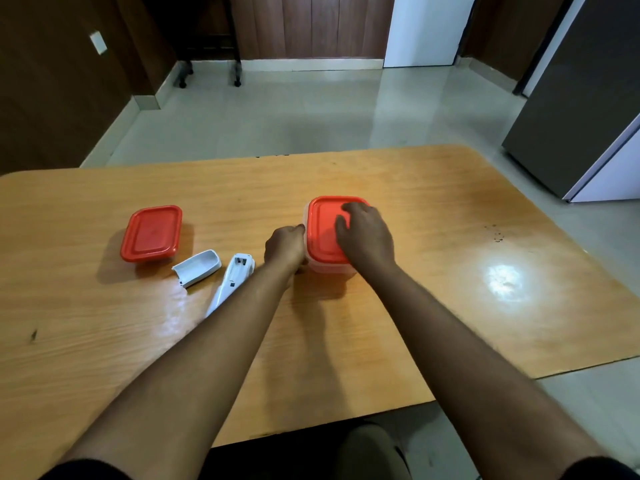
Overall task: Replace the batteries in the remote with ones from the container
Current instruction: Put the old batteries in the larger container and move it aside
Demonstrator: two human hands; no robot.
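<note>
- Clear square plastic container with red lid [320, 233] sat mid-table, directly under both hands.
- Right hand [365, 233] lay on lid, fingers spread flat, gripping nothing.
- Left hand [285, 247] curled against container's left wall, bracing.
- White remote, battery bay open [232, 278], lay left, long axis diagonal.

The table [433, 271] is varnished wood, grainy and glossy, with a lamp glare at three o'clock. Both red lids [152, 233] [322, 230] look like smooth, slightly shiny plastic. The remote [232, 282] and its cover [197, 266] are white glossy plastic. The floor [294, 116] looks polished.
</note>
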